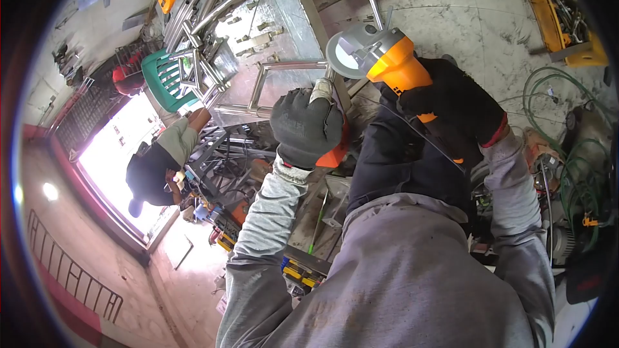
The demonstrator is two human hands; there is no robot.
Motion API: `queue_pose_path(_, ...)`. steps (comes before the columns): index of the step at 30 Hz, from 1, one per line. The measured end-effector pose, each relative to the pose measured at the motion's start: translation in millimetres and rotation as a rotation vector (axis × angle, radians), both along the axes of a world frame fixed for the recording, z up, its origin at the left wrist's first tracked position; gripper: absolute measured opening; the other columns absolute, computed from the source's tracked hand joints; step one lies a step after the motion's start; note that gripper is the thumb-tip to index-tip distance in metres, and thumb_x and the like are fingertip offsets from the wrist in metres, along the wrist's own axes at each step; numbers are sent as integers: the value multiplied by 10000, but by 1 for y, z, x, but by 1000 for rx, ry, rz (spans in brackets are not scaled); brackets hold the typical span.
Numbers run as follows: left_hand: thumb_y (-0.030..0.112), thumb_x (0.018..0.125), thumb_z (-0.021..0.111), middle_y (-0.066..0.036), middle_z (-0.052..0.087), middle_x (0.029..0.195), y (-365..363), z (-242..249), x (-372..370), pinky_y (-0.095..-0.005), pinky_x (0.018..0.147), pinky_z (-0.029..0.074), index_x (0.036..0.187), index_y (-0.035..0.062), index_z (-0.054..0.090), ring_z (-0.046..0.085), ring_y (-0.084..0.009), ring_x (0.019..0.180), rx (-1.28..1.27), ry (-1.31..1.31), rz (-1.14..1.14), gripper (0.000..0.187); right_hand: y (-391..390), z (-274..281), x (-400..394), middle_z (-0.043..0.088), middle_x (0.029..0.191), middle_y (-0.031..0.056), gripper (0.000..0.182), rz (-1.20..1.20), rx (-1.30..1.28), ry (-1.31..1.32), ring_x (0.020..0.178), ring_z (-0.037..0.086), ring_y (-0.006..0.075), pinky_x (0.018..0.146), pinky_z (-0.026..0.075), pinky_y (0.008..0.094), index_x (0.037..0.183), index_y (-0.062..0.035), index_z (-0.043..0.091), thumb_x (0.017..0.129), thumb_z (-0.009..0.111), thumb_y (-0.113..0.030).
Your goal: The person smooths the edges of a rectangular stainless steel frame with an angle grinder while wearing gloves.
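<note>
My right hand (454,100), in a black glove, is wrapped round the body of an orange and grey angle grinder (401,64). The grinder's pale round disc (345,56) faces the bench edge, close to a rectangular metal frame (259,87). At the near right corner of that frame, my left hand (306,125), in a dark grey glove, is closed on the frame's near bar. The fingers cover part of the bar. An orange-red piece (334,153) shows just under this hand; its kind is hidden.
A metal-topped bench (284,6) carries several tube offcuts and fittings. A green chair (166,80) stands beyond it, near a bent-over person (158,164). Green hose (529,100) lies coiled at right, below a yellow toolbox (548,22). Tools crowd the floor below the bench.
</note>
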State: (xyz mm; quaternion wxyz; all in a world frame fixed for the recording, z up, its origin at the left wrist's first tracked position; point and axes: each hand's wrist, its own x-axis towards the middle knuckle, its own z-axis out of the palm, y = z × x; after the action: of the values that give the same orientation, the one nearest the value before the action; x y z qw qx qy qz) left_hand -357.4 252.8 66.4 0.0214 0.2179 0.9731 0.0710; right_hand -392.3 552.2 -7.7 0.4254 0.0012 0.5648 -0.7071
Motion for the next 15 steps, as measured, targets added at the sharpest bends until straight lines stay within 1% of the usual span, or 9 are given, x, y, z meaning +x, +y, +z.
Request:
queue_pose_path(2,173,838,706,-141,654,776,1,2,-2,-481,592,524,1120,30,800,650,-374,656,-7,-3,1,331,0,0,1,763,964,59,426,-17,73,57,871,748,151,819,599,317,1257,16,752,924,838,-237)
queue_pose_path(4,175,847,704,-145,660,777,3,5,-4,-483,590,521,1095,31,801,648,-372,647,-24,-69,24,302,-2,-10,4,750,925,56,395,-20,-125,-147,828,751,159,786,606,317,1221,4,744,944,831,-263)
queue_pose_path(5,175,847,704,-145,660,777,4,7,-5,-483,590,521,1095,31,801,648,-372,647,-24,-68,24,302,-3,-14,8,750,925,56,395,-19,-125,-146,828,751,159,786,606,317,1221,4,744,944,831,-263)
queue_pose_path(7,174,860,694,-143,660,766,7,10,-9,-489,585,515,1037,48,790,641,-378,638,-12,-93,68,238,-6,-20,18,743,912,57,345,-74,-245,-349,772,756,180,723,620,329,1162,-17,729,961,824,-282)
queue_pose_path(8,174,860,694,-143,660,766,8,11,-12,-489,585,515,1037,48,790,641,-378,638,-13,-93,64,238,-8,-20,23,743,912,57,345,-78,-246,-349,772,756,180,723,620,329,1162,-17,729,961,824,-282)
queue_pose_path(10,179,890,684,-143,643,727,12,15,-19,-492,579,502,973,63,765,626,-391,622,3,-131,110,164,-11,-16,35,740,903,71,330,-201,-374,-499,732,758,202,667,628,344,1146,-30,706,972,816,-289)
queue_pose_path(11,179,890,684,-143,643,727,14,17,-22,-492,579,502,973,63,765,626,-391,622,3,-132,105,164,-13,-16,40,740,903,71,330,-207,-375,-499,732,758,202,667,628,344,1146,-30,706,972,816,-289)
queue_pose_path(14,180,961,670,-147,641,685,16,26,-30,-477,582,492,1009,61,786,648,-388,625,-39,-194,173,173,-23,-18,54,737,912,85,358,-249,-438,-643,727,756,215,665,638,359,1195,-28,689,971,811,-280)
queue_pose_path(15,180,961,670,-147,641,685,17,27,-33,-477,582,492,1009,61,786,648,-388,625,-41,-194,166,173,-27,-17,59,734,916,90,379,-290,-461,-700,730,754,220,674,641,362,1220,-29,678,969,811,-280)
